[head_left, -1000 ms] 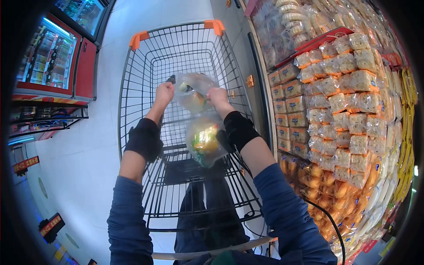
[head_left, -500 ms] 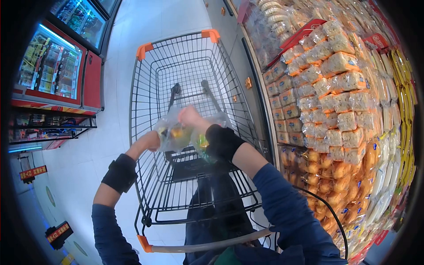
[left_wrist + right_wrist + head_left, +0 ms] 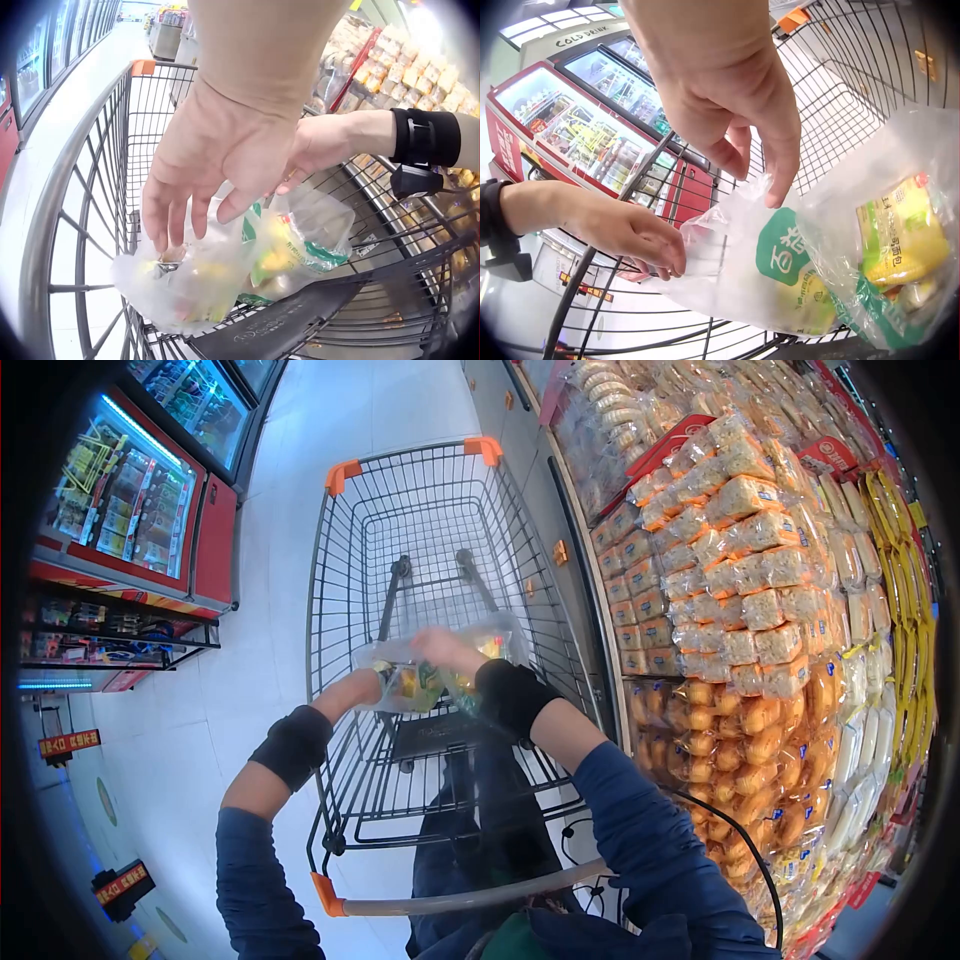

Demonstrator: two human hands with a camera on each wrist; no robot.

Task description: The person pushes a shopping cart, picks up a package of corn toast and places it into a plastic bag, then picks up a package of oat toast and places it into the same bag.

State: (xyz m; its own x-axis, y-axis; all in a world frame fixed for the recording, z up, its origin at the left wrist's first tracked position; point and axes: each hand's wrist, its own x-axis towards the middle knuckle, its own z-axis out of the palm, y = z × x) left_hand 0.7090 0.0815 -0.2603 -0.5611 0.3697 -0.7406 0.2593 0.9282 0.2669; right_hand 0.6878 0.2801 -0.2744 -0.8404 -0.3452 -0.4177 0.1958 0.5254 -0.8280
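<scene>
Two translucent plastic bags are over the near end of the shopping cart (image 3: pixel 325 595). My left hand (image 3: pixel 360 688) pinches the left side of one plastic bag (image 3: pixel 739 274), which bears a green printed patch. At that bag's top, my right hand (image 3: pixel 735 97) holds the thin film between thumb and fingers. Beside it, toward my right forearm, is the second plastic bag (image 3: pixel 307 232). A yellow packet (image 3: pixel 904 232) of bread shows through its side, with other contents partly hidden below. In the left wrist view, the left hand's fingers hang down over the first bag.
Along the right side runs a display stacked with wrapped bread (image 3: pixel 765 610) and buns (image 3: pixel 740 730). Lit red drink coolers (image 3: pixel 130 490) stand to the left beyond a pale tiled floor (image 3: pixel 160 730). The cart's grey handle (image 3: pixel 470 898) crosses close to my body.
Both hands have come back toward my body with the bags. The right hand has moved left, nearer the left hand. The cart's folding bars show now where the bags were.
</scene>
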